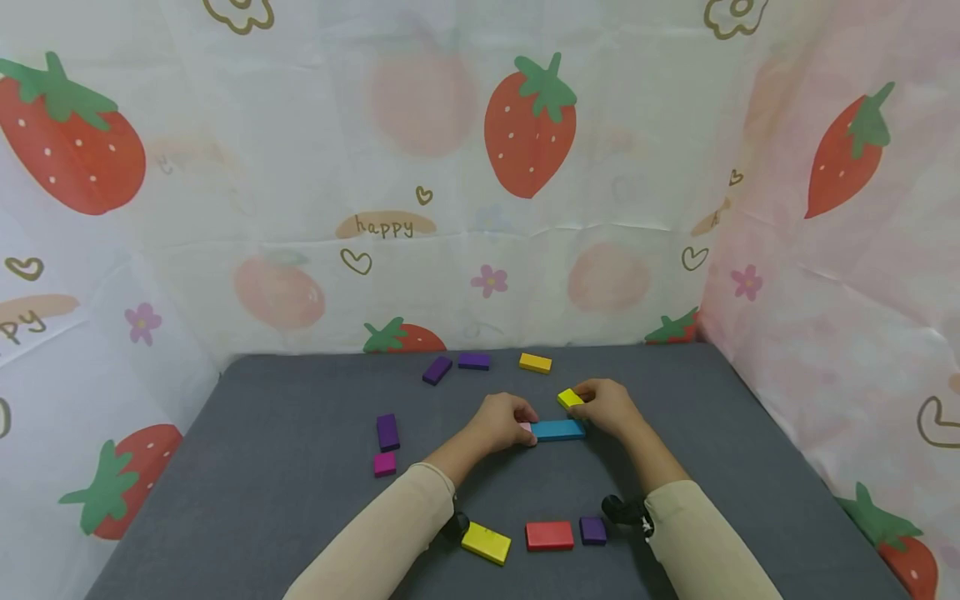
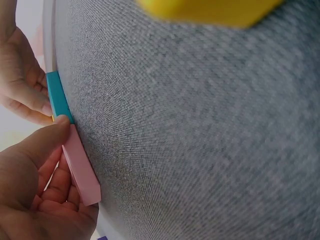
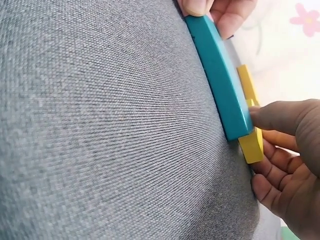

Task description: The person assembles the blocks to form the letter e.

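Observation:
The left hand pinches a long pink block, its thumb tip at the seam where the pink block meets a blue block. In the head view the left hand hides most of the pink one. Both lie end to end in a line on the grey cloth. Just beyond the blue block's right end, the right hand holds a small yellow block between thumb and fingers. The right wrist view shows that yellow block close behind the blue block's end.
Toward the back lie two purple blocks and an orange-yellow block. A purple block and a magenta block are at left. Nearer the body are yellow, red and purple blocks. A printed curtain stands behind.

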Demonstrator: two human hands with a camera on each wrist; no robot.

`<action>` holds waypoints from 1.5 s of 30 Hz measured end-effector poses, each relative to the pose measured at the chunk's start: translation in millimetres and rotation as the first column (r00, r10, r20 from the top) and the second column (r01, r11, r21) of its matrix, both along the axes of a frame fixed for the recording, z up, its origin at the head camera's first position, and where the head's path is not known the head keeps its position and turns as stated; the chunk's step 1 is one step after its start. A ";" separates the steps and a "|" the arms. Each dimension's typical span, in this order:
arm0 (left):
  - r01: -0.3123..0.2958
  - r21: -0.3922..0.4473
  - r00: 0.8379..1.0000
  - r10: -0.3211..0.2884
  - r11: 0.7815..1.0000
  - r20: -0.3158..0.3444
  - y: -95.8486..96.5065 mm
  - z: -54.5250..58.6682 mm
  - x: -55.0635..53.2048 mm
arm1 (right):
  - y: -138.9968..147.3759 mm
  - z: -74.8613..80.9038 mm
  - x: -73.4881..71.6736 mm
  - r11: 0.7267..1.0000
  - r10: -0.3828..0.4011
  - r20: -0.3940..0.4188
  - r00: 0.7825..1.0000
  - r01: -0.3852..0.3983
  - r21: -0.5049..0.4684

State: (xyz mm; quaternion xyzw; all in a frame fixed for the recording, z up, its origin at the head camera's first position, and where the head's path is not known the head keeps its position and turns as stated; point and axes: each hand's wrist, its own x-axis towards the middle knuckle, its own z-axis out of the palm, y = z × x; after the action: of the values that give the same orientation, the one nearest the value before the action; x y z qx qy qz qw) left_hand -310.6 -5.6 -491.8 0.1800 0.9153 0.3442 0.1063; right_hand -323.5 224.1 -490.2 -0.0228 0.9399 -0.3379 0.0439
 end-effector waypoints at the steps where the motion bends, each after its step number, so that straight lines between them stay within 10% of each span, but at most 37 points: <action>1: 0.000 0.002 1.000 0.000 1.000 0.001 0.1 -0.3 -0.1 | 0.1 0.4 0.1 1.000 0.001 0.002 1.000 -0.001 -0.002; 23: -0.004 0.009 1.000 0.004 1.000 0.003 -1.8 -0.9 0.0 | 7.7 26.6 -17.0 0.996 0.091 -0.019 0.996 -0.090 0.018; 45: 0.026 0.015 1.000 -0.026 1.000 -0.018 -5.0 -3.5 0.9 | -18.9 20.4 -72.5 0.971 0.237 -0.089 0.967 -0.234 0.042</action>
State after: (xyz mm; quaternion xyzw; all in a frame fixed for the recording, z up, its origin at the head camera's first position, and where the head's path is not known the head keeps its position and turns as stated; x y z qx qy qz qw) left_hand -309.7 -10.7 -495.3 0.1956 0.9113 0.3480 0.1011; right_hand -395.9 205.3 -469.8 -0.1494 0.9366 -0.3143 0.0403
